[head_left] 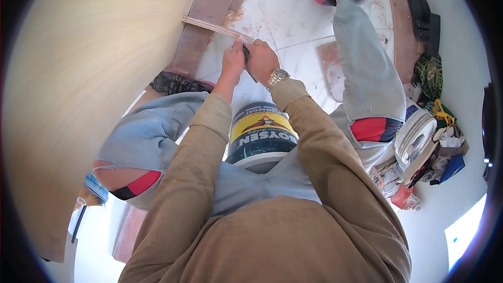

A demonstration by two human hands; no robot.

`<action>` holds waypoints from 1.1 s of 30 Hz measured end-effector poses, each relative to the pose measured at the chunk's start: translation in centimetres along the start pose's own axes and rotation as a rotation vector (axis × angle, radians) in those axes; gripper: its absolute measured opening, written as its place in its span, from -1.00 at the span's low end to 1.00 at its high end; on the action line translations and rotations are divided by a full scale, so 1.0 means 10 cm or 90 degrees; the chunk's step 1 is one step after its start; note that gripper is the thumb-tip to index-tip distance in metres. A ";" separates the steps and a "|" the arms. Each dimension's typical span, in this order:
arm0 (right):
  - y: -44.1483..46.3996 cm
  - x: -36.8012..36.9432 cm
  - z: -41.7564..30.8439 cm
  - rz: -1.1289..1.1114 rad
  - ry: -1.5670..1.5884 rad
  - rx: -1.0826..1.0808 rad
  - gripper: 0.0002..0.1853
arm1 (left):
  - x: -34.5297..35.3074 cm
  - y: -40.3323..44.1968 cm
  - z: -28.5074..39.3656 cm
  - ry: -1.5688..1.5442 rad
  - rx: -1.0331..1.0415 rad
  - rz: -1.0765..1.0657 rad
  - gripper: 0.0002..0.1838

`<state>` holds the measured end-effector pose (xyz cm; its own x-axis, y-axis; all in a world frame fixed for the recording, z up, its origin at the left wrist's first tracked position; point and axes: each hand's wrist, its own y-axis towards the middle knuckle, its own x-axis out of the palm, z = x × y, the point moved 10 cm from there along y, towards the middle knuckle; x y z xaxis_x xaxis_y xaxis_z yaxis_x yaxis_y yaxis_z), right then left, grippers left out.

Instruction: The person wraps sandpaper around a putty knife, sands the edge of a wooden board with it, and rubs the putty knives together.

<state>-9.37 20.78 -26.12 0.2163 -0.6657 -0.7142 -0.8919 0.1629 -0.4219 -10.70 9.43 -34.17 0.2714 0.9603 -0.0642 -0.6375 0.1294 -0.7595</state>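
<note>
Both my hands meet over the floor at top centre, closed around the near end of a thin wooden strip (pixel 215 25). My left hand (pixel 233 64) has its thumb laid along the strip's end. My right hand (pixel 263 61), with a metal watch (pixel 278 76) at the wrist, is curled beside it. A small dark object (pixel 245 53) shows between the two hands; its kind is hidden. A thin greyish edge sticks out below the right hand. Under my forearms, between my thighs, is a paint bucket (pixel 264 126) with a dark and yellow label.
Reddish-brown boards (pixel 204 47) lie on the white tiled floor at upper left. A large pale wood panel (pixel 105 73) fills the left side. Along the right wall are slippers (pixel 421 18), a patterned bag (pixel 429 76) and a white round container (pixel 415 135). A smaller board (pixel 330 68) lies near my leg.
</note>
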 end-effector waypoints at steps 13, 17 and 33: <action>-0.07 0.02 0.07 0.054 0.004 -0.012 -0.83 | 0.04 -0.06 -0.05 -0.048 -0.011 -0.012 -0.36; -0.06 0.06 0.13 0.037 0.021 -0.010 -0.81 | -0.03 -0.15 -0.23 -0.008 -0.020 -0.039 -0.35; 0.10 -0.03 -0.04 0.056 0.031 -0.029 -0.82 | 0.02 -0.05 -0.02 -0.043 -0.011 -0.037 -0.34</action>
<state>-10.44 20.85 -26.12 0.1180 -0.6848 -0.7191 -0.9239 0.1898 -0.3324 -10.23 9.49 -33.96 0.2585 0.9657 0.0239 -0.6094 0.1822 -0.7717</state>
